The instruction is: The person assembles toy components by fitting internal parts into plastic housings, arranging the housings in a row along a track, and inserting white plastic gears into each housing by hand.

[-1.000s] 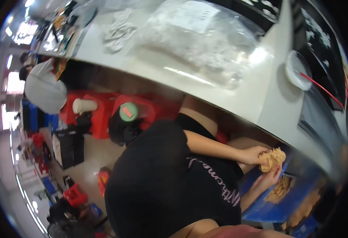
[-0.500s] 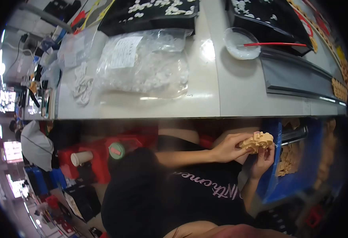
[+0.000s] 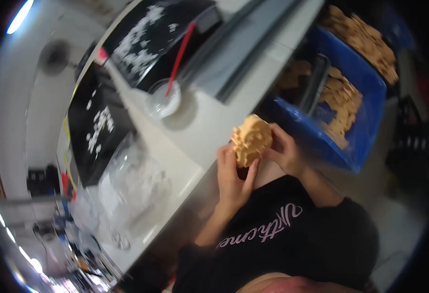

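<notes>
Between my two hands is a bundle of tan pieces with scalloped, cut-out edges (image 3: pixel 252 139), held just off the table's front edge. My left hand (image 3: pixel 234 177) grips it from the left and below, with fingers and thumb closed on its side. From the right, my right hand (image 3: pixel 285 150) has its thumb and fingers closed on the same bundle. The material of the pieces cannot be made out. To the right of my hands stands a blue crate (image 3: pixel 317 139) with loose tan pieces (image 3: pixel 341 105) in it.
On the white table (image 3: pixel 195 134) are a small bowl (image 3: pixel 164 105) with a red stick (image 3: pixel 181 58), a grey channel rail (image 3: pixel 246 53) and a clear bag (image 3: pixel 133 183). Black trays (image 3: pixel 85 151) hold small white pieces. More tan pieces (image 3: pixel 363 41) lie beyond the crate.
The view has swung toward the blue crate, so the table now slants. Both hands keep hold of the tan bundle, which is turned more upright and shows a broader face.
</notes>
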Demonstrator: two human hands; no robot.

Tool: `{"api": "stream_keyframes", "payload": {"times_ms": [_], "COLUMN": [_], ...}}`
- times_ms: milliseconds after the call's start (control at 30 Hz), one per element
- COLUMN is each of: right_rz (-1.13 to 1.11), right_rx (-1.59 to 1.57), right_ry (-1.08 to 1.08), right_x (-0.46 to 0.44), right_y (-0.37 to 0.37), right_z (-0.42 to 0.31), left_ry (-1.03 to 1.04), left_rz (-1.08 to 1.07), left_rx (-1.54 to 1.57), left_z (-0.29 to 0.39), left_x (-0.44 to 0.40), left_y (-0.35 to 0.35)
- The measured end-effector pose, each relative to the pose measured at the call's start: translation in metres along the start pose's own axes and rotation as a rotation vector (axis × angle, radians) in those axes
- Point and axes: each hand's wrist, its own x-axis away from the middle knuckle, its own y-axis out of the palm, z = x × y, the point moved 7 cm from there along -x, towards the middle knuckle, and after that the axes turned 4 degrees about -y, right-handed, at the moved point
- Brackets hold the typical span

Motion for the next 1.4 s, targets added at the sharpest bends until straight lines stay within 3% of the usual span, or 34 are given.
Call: {"api": "stream_keyframes", "payload": {"times_ms": [33,133,233,300,367,467,567,667,767,800,867,933,1033,1100,1200,1267,1333,1400], "right_rz": [0.056,0.305,0.584,0.649,0.634,0.592,0.339,0.472,0.597,0.634,0.62,0.603,0.695,0.739,0.795,0.769,0.76,0.693], "right_rx": [-0.095,0.007,0.204,0.377,0.62,0.696,1.236,1.507,1.173,1.177,1.267,1.172,1.051,1.181,1.41,1.559,1.517,1.665], "right_ry": [0.008,-0.058,-0.046,-0.044,0.098,0.376,0.483,0.152,0.028,0.082,-0.003,-0.122,-0.123,-0.127,-0.367,-0.503,-0.659,-0.905], "right_x": [-0.001,0.004,-0.002,-0.015,-0.033,-0.057,-0.076,-0.081,-0.087,-0.081,-0.077,-0.062,-0.025,0.002,0.009,-0.009,-0.027,-0.038], "right_y": [-0.007,-0.056,-0.137,-0.199,-0.25,-0.308,-0.341,-0.345,-0.364,-0.329,-0.337,-0.323,-0.295,-0.268,-0.202,-0.13,-0.072,0.009], "right_z": [-0.006,-0.02,-0.035,-0.034,-0.024,0.029,0.063,0.038,0.016,-0.02,-0.029,-0.045,-0.053,-0.062,-0.117,-0.179,-0.233,-0.283], "left_ry": [0.008,-0.027,0.115,0.113,0.102,0.059,0.017,-0.02,-0.073,-0.085,-0.084,-0.067,-0.1,-0.112,-0.109,-0.085,-0.073,-0.042], "left_rz": [-0.035,-0.199,-0.096,0.01,0.11,0.25,0.355,0.412,0.411,0.405,0.381,0.379,0.369,0.382,0.39,0.384,0.376,0.378], "left_rx": [-0.004,0.052,-0.077,-0.077,-0.124,-0.179,-0.238,-0.214,-0.223,-0.208,-0.192,-0.194,-0.139,-0.063,0.035,0.043,0.071,0.099], "left_z": [0.009,0.014,0.018,0.011,0.005,-0.018,-0.035,-0.046,-0.062,-0.065,-0.067,-0.074,-0.075,-0.078,-0.081,-0.081,-0.084,-0.084], "left_x": [-0.007,-0.017,-0.021,-0.019,-0.017,-0.006,0.004,0.01,0.016,0.013,0.006,0.011,0.011,0.01,0.014,0.013,0.015,0.015], "left_y": [0.007,0.021,0.004,-0.009,-0.023,-0.036,-0.049,-0.062,-0.072,-0.07,-0.062,-0.066,-0.072,-0.076,-0.083,-0.086,-0.088,-0.089]}}
